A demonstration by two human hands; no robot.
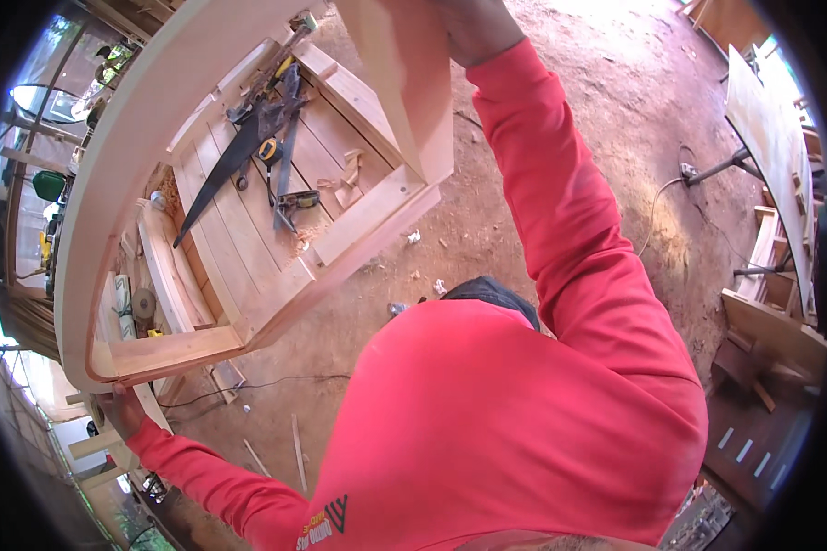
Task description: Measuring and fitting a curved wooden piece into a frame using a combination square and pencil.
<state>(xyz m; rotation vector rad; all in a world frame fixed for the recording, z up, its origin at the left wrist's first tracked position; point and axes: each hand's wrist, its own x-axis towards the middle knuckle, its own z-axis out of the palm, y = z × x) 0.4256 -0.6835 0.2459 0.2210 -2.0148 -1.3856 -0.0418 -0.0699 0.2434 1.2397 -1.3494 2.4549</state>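
A large pale wooden frame with a curved outer band [84, 248] fills the upper left. My left hand [127, 413] grips its lower left corner, with part of the fingers hidden behind the wood. At the top edge, my right hand [476, 29] is against the upper end of a broad wooden board [404, 87]; its fingers are out of sight. Through the frame I see a slatted wooden surface [234, 253]. On it lie a dark handsaw [219, 179], a yellow and black tape measure [268, 150] and several other hand tools.
Curled wood shavings [347, 179] lie among the tools. A dark cord [285, 378] and thin wood strips [299, 452] lie on the dirt floor [377, 303]. At the right stand a pale-topped table [772, 138] and stacked timber [776, 326].
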